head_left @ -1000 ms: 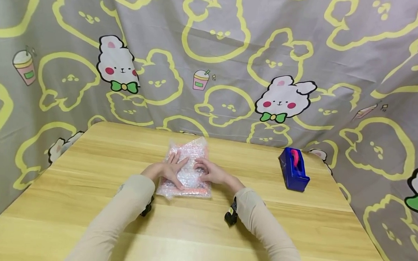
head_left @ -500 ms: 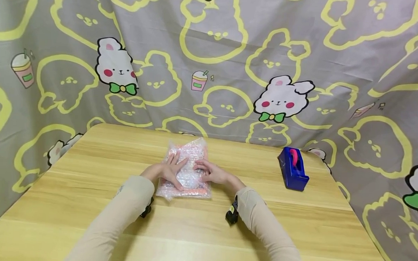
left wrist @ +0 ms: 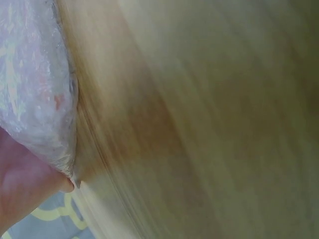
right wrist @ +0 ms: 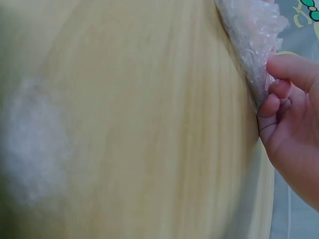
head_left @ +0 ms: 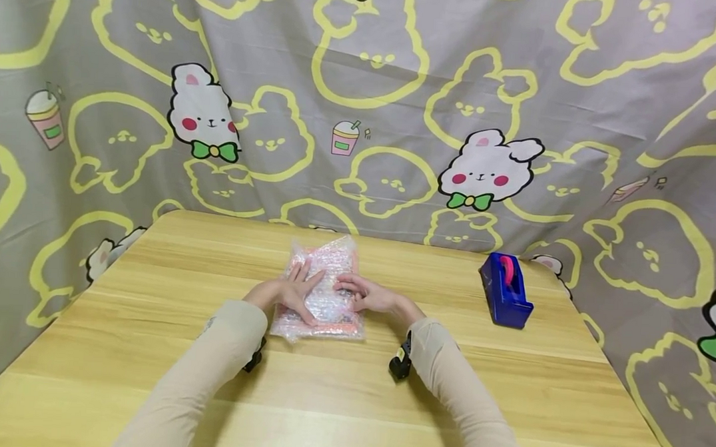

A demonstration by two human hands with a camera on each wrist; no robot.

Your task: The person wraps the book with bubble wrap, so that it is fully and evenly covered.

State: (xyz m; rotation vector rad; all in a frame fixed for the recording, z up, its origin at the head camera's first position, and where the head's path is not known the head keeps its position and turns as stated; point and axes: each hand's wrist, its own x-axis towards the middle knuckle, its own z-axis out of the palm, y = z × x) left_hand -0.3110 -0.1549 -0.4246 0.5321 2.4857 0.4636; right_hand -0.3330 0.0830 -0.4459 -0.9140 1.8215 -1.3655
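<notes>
A flat package (head_left: 332,259) in clear bubble wrap lies on the table, pink and orange showing through. My left hand (head_left: 291,294) rests spread on its left side, fingers apart and straight. At the right edge my right hand (head_left: 369,296) holds the wrap with bent fingers. The left wrist view has the side of the bulging package (left wrist: 37,84) and part of the left hand (left wrist: 25,179) below it. In the right wrist view, fingertips of the right hand (right wrist: 294,109) meet the wrap's edge (right wrist: 251,45), with some fingers curled in.
A blue tape dispenser (head_left: 505,293) with a pink-red roll stands at the table's right rear. Behind and along the sides of the wooden table (head_left: 314,401) hangs a grey curtain (head_left: 392,125) with cartoon prints. Black cameras (head_left: 398,365) sit under the wrists.
The right hand's fingers have drawn in slightly at the package's right edge. The left hand and package stay where they were, and the head view shifts a little.
</notes>
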